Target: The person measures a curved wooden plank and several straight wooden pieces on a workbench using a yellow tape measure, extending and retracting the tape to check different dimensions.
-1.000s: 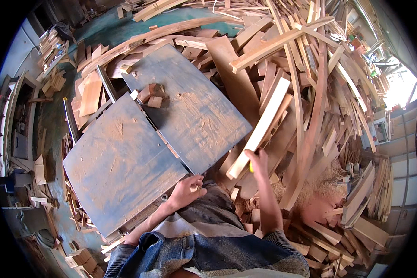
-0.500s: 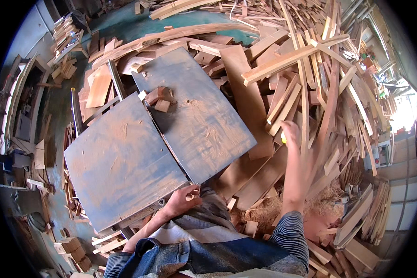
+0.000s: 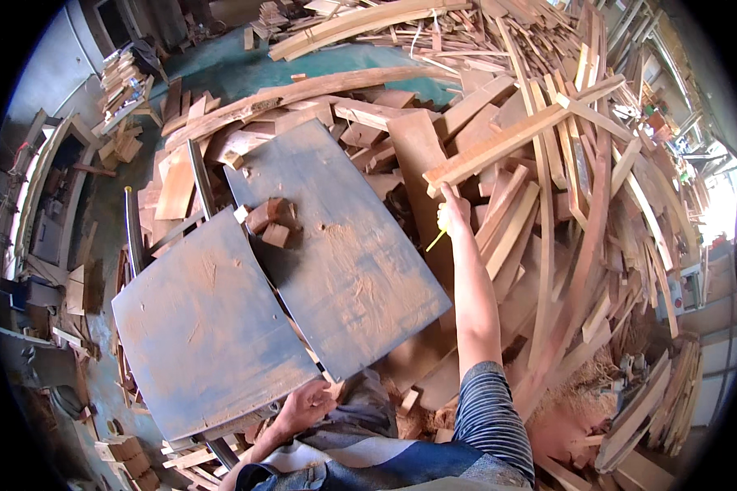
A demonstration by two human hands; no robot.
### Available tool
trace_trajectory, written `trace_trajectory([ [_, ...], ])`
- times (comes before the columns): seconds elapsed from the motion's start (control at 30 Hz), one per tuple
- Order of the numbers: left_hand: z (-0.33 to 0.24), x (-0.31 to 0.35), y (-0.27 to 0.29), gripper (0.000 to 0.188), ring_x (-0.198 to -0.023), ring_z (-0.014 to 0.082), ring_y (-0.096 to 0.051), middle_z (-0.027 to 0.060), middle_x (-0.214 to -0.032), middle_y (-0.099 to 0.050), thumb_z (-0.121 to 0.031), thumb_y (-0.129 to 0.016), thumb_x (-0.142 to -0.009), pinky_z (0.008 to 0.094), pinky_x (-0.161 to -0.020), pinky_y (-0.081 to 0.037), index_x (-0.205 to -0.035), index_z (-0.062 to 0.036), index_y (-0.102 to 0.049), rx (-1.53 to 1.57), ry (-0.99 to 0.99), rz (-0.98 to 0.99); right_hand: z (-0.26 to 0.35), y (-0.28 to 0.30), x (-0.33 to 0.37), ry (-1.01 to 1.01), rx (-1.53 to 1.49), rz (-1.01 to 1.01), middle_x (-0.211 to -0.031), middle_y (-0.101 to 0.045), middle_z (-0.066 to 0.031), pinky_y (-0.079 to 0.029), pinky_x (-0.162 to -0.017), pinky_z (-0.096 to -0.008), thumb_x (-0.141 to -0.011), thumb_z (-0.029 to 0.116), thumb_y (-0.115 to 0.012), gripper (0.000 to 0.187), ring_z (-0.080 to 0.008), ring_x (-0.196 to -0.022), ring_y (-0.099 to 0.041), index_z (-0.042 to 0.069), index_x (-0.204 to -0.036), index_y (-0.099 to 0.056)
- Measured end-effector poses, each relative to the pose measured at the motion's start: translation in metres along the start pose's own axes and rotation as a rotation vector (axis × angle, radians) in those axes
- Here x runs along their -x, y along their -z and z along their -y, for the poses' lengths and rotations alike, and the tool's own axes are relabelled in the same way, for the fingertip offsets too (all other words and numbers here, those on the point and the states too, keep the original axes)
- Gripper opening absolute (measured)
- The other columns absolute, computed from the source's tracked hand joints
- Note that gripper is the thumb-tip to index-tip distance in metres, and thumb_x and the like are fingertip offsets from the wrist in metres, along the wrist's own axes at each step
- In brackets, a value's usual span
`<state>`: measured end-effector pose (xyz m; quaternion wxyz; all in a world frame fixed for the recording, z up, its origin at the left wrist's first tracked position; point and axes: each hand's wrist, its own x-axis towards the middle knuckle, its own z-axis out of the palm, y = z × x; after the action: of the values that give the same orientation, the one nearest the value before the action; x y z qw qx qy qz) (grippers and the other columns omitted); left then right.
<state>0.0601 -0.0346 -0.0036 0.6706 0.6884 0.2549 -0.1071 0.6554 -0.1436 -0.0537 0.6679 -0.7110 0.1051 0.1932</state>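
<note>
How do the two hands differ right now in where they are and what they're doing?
The right hand is stretched far out over the pile, at the end of a long pale plank; the left hand stays close to the body, at the near edge of the grey table. The right arm is fully extended; the left is bent. A thin yellow piece shows by the right hand; none shows by the left. Both are bare.
</note>
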Motion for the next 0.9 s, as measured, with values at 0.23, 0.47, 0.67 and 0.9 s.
trace_trajectory([
  [0.23, -0.016, -0.005, -0.004, 0.048, -0.099, 0.0177, -0.071, 0.0126, -0.104, -0.072, -0.017, -0.078, -0.092, 0.0329, -0.082, -0.058, -0.129, 0.0054, -0.058, 0.151, 0.015, -0.088, 0.017, -0.002, -0.048, 0.165, 0.115, -0.092, -0.096, -0.073, -0.0175, -0.053, -0.071, -0.0378, -0.081, 0.04, -0.082, 0.058, -0.0226, -0.081, -0.068, -0.012, -0.104, -0.07],
  [0.47, -0.002, -0.004, 0.011, 0.051, -0.101, 0.0174, -0.069, 0.0117, -0.111, -0.07, -0.017, -0.078, -0.091, 0.0334, -0.088, -0.057, -0.132, 0.0043, -0.057, 0.171, 0.018, -0.058, -0.012, 0.04, 0.029, 0.185, -0.014, 0.135, -0.062, -0.06, -0.0033, -0.039, -0.04, -0.0284, -0.085, 0.036, -0.073, 0.031, -0.0122, -0.046, -0.053, 0.008, -0.074, -0.065],
  [0.67, -0.002, -0.024, 0.028, 0.04, -0.099, 0.0147, -0.066, 0.0088, -0.107, -0.071, -0.018, -0.076, -0.094, 0.0324, -0.085, -0.055, -0.125, 0.0017, -0.062, -0.045, -0.166, 0.014, -0.084, 0.068, 0.19, -0.088, 0.039, 0.189, -0.082, -0.068, -0.0077, -0.057, -0.054, -0.0338, -0.082, 0.028, -0.077, 0.032, -0.0181, -0.065, -0.066, 0.004, -0.098, -0.066],
  [0.9, 0.004, -0.063, 0.042, 0.051, -0.097, 0.0436, -0.069, 0.0263, -0.109, -0.069, -0.042, -0.067, -0.097, 0.0464, -0.08, -0.055, -0.124, 0.0011, -0.061, -0.443, -0.374, -0.147, -0.162, 0.011, 0.377, -0.33, -0.08, 0.554, -0.096, -0.071, -0.0155, -0.061, -0.054, -0.0425, -0.087, 0.004, -0.066, 0.039, -0.0277, -0.069, -0.072, 0.0, -0.126, -0.06],
])
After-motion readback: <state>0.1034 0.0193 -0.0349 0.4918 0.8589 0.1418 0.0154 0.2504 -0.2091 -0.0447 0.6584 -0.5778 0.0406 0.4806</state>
